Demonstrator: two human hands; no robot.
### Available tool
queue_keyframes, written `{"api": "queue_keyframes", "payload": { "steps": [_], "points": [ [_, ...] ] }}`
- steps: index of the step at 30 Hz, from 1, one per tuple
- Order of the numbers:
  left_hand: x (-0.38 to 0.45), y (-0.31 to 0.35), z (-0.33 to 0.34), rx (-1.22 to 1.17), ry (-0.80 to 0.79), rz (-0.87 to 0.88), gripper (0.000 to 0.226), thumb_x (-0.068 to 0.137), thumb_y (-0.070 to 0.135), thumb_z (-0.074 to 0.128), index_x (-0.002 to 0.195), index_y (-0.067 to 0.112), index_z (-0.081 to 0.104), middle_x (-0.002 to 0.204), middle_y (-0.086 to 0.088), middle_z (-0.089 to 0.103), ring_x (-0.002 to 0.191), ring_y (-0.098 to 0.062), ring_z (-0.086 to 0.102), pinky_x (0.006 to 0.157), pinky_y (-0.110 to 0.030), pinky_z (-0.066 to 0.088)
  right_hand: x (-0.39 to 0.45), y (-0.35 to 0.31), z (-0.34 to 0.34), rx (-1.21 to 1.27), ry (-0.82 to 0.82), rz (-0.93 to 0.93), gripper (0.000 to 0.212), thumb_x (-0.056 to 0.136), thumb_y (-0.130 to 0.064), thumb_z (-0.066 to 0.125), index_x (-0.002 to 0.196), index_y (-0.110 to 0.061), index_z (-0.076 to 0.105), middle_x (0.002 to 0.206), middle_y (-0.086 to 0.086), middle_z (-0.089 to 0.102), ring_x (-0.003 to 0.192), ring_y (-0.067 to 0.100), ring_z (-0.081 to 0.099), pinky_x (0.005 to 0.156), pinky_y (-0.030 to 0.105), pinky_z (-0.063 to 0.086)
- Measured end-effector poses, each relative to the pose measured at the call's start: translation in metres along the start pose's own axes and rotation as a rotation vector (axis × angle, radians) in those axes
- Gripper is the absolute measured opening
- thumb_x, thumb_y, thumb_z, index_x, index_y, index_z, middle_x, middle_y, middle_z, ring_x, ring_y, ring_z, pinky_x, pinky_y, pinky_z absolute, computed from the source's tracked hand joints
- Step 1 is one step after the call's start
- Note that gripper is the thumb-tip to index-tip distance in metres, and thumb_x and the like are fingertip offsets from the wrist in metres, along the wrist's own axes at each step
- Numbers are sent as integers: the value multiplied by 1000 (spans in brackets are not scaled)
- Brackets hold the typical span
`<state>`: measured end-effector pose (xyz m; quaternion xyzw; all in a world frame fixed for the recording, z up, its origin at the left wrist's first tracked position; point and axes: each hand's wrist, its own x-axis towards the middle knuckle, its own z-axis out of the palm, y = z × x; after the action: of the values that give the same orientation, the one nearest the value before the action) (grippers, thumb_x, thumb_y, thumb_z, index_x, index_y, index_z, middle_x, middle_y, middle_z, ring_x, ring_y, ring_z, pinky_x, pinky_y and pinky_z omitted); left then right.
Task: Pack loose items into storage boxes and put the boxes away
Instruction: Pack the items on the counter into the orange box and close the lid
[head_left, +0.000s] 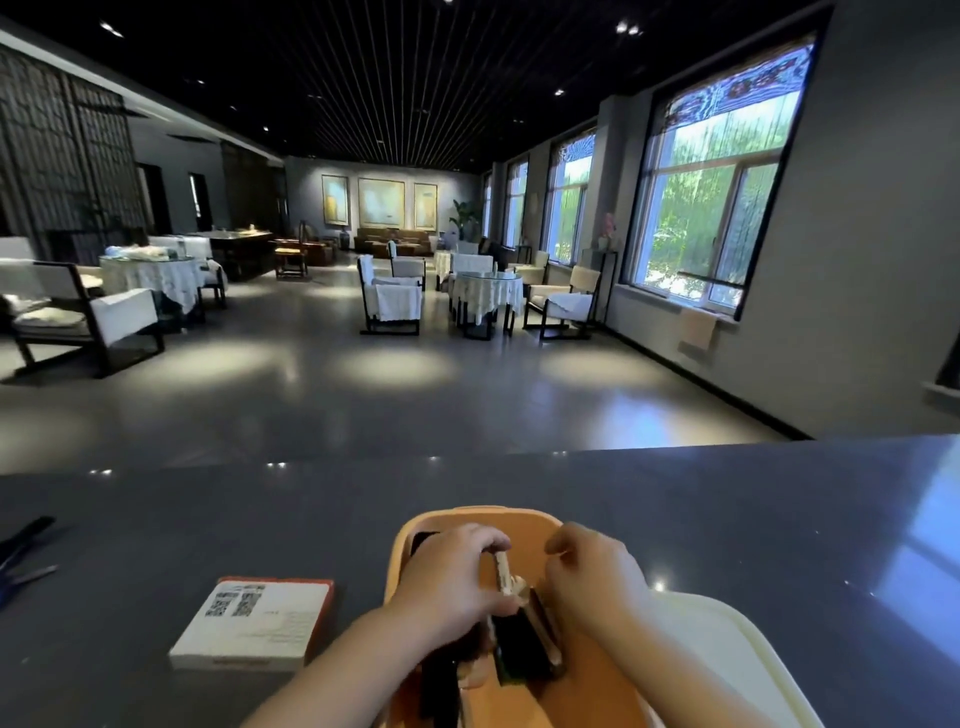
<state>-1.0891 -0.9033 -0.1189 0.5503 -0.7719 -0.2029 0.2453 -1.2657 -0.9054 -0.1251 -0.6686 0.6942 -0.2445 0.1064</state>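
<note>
Both hands are down in the orange plastic box (470, 519) at the counter's (727, 519) near edge. The left hand (452, 579) pinches a pale, flat stick (505, 571) among dark items. The right hand (592, 571) is curled; whether it holds anything, I cannot tell. A white rectangular booklet (254, 621) lies left, a cream rounded lid (727, 654) right.

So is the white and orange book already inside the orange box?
No, the book lies flat on the grey counter, to the left of the orange box and apart from it, while both hands work inside the box.
</note>
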Motion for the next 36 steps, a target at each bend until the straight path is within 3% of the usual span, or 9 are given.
{"api": "queue_keyframes", "payload": {
  "steps": [4,8,12,16,20,25,28,32,36],
  "points": [
    [37,6,22,341,-191,3,53,72,42,76,119,25,59,120,6,61,116,-22,50,102,-36,40,-6,15,-20,79,68,0,14,86,-27,58,95,-37,62,93,-18,64,83,2,57,62,14,42],
    [63,7,37,706,-456,28,37,80,38,71,105,12,62,109,-8,63,111,-30,51,117,-48,14,-13,24,-22,103,57,-21,12,85,-28,60,90,-39,61,86,-22,61,80,-2,56,65,10,41],
    [72,-1,50,880,-472,65,35,84,31,68,111,9,61,120,-13,59,120,-32,46,118,-51,11,-19,25,-19,111,51,-20,11,87,-29,59,91,-40,60,90,-21,61,80,-1,58,62,7,39],
    [66,-5,47,829,-303,140,33,87,27,62,116,12,59,125,-11,55,126,-31,39,118,-49,5,-22,17,-17,112,33,-2,13,87,-28,57,95,-37,62,90,-18,61,80,1,56,62,9,40],
    [29,-11,21,392,79,127,38,86,42,58,121,28,56,128,10,53,127,-11,38,119,-36,7,-30,-3,-13,135,20,-26,11,85,-29,60,94,-36,63,89,-16,65,81,2,59,68,16,45],
    [-52,-54,-28,6,519,-72,28,80,47,51,106,38,59,106,27,53,106,3,42,95,-14,25,-49,-68,12,247,-131,-137,20,77,-25,71,77,-42,61,76,-18,67,75,-3,61,70,16,47],
    [-91,-104,-49,-5,577,-219,39,72,53,41,102,38,61,103,25,58,104,0,48,90,-11,23,-63,-121,42,248,-254,-212,25,71,-21,75,71,-43,63,67,-19,67,67,-6,61,71,8,44],
    [-144,-173,-66,101,535,-418,34,68,45,55,101,39,60,100,25,63,98,-1,55,85,-9,24,-77,-183,89,279,-346,-286,38,67,-21,74,81,-52,59,74,-22,67,72,-4,63,73,11,48],
    [-192,-233,-101,136,557,-540,38,59,53,49,94,44,58,86,29,61,86,4,59,80,-9,30,-85,-240,134,336,-401,-305,25,71,-21,69,76,-45,62,74,-21,66,70,0,61,68,9,45]
  ]
}}
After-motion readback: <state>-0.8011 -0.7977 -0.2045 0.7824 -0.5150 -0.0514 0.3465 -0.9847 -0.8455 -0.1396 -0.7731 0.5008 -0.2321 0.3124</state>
